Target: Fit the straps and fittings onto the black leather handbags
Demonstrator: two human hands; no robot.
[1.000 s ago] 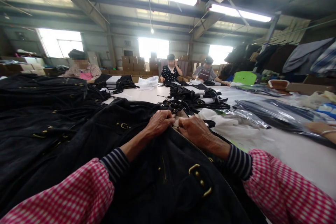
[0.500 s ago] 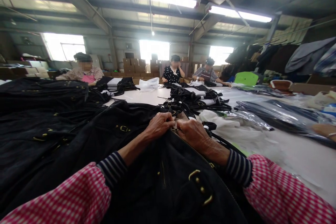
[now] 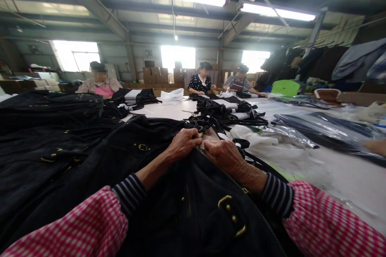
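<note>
A black cloth piece with a long metal zip and gold buckles, which looks like a jacket (image 3: 208, 192), spreads over the table in front of me. My left hand (image 3: 185, 141) is closed in a pinch at the upper end of its zipped edge. Close beside it, my right hand (image 3: 223, 153) has its fingers curled on the same edge, just right of the zip. A bit of beige lining (image 3: 210, 134) shows behind my fingers. The fingertips hide exactly what small part they grip. A gold zip pull (image 3: 245, 190) lies below my right wrist.
More black pieces with gold fittings (image 3: 45, 132) are piled at left. Ahead lies a heap of black straps and white strips (image 3: 229, 108). Clear plastic (image 3: 277, 152) and bagged dark goods (image 3: 325, 132) lie right, near another person's hand (image 3: 375, 146). Several people sit across the table (image 3: 169, 109).
My hands keep almost the same place on the jacket's edge, the right one shifting slightly. Across the table, the middle person's raised hand has come down from the head.
</note>
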